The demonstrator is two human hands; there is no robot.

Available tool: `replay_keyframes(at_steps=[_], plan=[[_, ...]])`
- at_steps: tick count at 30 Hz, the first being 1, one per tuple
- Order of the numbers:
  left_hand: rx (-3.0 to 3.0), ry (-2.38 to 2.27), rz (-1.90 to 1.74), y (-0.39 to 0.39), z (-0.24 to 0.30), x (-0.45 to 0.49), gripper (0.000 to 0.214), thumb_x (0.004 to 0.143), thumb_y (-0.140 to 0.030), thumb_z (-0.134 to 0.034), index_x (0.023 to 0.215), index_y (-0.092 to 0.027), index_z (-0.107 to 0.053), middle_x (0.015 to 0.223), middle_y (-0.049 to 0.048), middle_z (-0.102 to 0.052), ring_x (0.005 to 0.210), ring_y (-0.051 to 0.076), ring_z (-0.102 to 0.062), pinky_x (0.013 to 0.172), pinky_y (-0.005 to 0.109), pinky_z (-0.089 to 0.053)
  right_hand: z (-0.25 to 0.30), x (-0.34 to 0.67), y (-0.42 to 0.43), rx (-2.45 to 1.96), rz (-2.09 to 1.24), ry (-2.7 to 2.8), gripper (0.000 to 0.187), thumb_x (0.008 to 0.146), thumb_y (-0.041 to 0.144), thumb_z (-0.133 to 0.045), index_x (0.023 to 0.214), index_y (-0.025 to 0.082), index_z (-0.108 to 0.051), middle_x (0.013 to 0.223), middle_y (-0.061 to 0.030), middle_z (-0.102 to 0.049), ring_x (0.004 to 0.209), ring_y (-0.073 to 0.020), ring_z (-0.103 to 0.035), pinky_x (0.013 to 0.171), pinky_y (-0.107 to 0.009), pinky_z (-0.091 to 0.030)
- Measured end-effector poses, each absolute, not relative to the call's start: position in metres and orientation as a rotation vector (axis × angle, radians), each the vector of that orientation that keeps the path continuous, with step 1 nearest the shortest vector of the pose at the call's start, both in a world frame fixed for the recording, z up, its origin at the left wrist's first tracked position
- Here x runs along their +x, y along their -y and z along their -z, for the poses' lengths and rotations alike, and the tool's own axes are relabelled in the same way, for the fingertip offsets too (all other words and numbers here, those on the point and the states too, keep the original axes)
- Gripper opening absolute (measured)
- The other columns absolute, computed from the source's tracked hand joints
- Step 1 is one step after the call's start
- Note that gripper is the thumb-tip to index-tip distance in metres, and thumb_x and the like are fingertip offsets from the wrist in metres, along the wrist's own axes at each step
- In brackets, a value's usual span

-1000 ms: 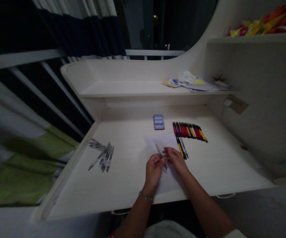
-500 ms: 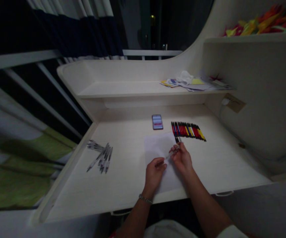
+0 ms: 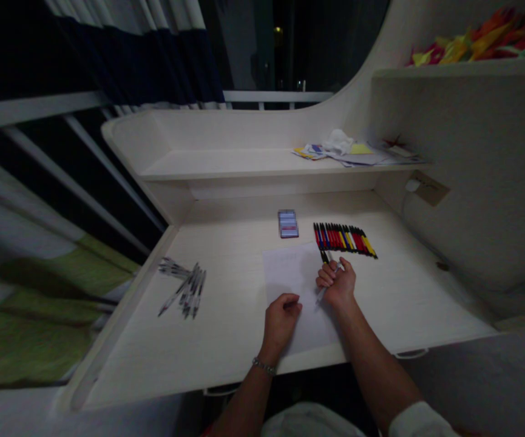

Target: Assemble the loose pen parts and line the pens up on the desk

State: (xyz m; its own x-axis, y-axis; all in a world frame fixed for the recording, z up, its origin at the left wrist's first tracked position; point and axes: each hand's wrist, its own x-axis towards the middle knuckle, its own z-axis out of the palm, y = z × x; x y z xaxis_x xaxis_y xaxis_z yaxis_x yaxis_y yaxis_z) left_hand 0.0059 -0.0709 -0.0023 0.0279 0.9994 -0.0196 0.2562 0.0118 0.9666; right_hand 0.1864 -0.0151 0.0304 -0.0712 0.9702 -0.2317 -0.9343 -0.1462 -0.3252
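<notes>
My right hand (image 3: pixel 338 284) is closed around a thin pale pen (image 3: pixel 321 295), whose end sticks out below the fingers over the white sheet of paper (image 3: pixel 289 273). My left hand (image 3: pixel 283 318) rests on the paper's left side, its fingers curled and thumb close to the fingertips; what they hold, if anything, I cannot make out. Just beyond my right fingers lie dark and pale pen ends (image 3: pixel 325 257), partly hidden by the hand. Further back, a tight row of capped pens (image 3: pixel 346 238) in red, blue, yellow and white bodies with black caps lies side by side.
A phone (image 3: pixel 288 224) with a lit screen lies behind the paper. At the left of the desk (image 3: pixel 230 285) is a loose heap of clear pens (image 3: pixel 189 288). Papers and a crumpled white tissue (image 3: pixel 337 142) sit on the shelf (image 3: pixel 230 161) above.
My right hand has drawn away to the right from my left hand, taking the pale pen with it and turning in the palm. My left hand stays nearly in place.
</notes>
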Motion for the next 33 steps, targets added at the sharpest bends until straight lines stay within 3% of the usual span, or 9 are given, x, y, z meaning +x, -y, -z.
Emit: replay_keyframes(at_steps=[16, 19, 22, 26, 30, 33], plan=[[1.531, -1.362, -0.962, 0.06, 0.003, 0.001, 0.016, 0.077, -0.018, -0.067, 0.092, -0.019, -0.073, 0.091, 0.0056, -0.076, 0.084, 0.02, -0.071, 0.082, 0.034, -0.055, -0.02, 0.197, 0.008, -0.37, -1.7, 0.13, 0.026, 0.084, 0.039, -0.05, 0.065, 0.022, -0.044, 0.05, 0.0068, -0.037, 0.038, -0.0082, -0.032, 0.035, -0.021, -0.03], [1.585, -1.392, -0.96, 0.053, 0.002, 0.001, 0.016, 0.08, -0.018, -0.065, 0.094, -0.02, -0.072, 0.092, 0.0046, -0.075, 0.084, 0.019, -0.07, 0.082, 0.033, -0.055, -0.023, 0.197, 0.005, -0.394, -1.674, 0.125, 0.032, 0.084, 0.047, -0.054, 0.066, 0.021, -0.046, 0.052, 0.0064, -0.041, 0.039, -0.0081, -0.035, 0.035, -0.02, -0.03], [1.685, -1.443, -0.975, 0.046, 0.001, 0.0, 0.019, 0.081, -0.016, -0.064, 0.097, -0.021, -0.073, 0.094, 0.0051, -0.074, 0.085, 0.019, -0.068, 0.083, 0.034, -0.053, -0.024, 0.195, -0.002, -0.516, -1.619, 0.114, 0.032, 0.084, 0.047, -0.061, 0.069, 0.021, -0.05, 0.052, 0.0058, -0.046, 0.04, -0.0074, -0.039, 0.032, -0.018, -0.027], [1.881, -1.496, -0.973, 0.038, 0.006, 0.0, 0.024, 0.079, -0.008, -0.065, 0.099, -0.019, -0.073, 0.101, 0.0077, -0.073, 0.097, 0.023, -0.063, 0.093, 0.042, -0.048, -0.02, 0.187, -0.014, -0.846, -1.443, 0.165, 0.04, 0.087, 0.053, -0.056, 0.065, 0.02, -0.051, 0.054, 0.0013, -0.057, 0.043, -0.0099, -0.05, 0.036, -0.02, -0.037], [1.965, -1.484, -0.994, 0.038, 0.014, 0.001, 0.028, 0.077, -0.004, -0.065, 0.1, -0.018, -0.072, 0.106, 0.0077, -0.071, 0.104, 0.024, -0.06, 0.098, 0.044, -0.044, -0.014, 0.177, -0.019, -1.09, -1.259, 0.328, 0.052, 0.083, 0.07, -0.05, 0.068, 0.02, -0.055, 0.04, 0.005, -0.045, 0.032, -0.0094, -0.042, 0.032, -0.02, -0.029], [1.972, -1.475, -0.994, 0.038, 0.016, 0.002, 0.027, 0.078, -0.004, -0.064, 0.099, -0.019, -0.071, 0.108, 0.0073, -0.07, 0.105, 0.024, -0.058, 0.098, 0.044, -0.044, -0.012, 0.17, -0.021, -1.065, -1.374, 0.418, 0.045, 0.083, 0.062, -0.057, 0.08, 0.018, -0.063, 0.051, -0.0007, -0.06, 0.042, -0.0128, -0.056, 0.037, -0.022, -0.039]])
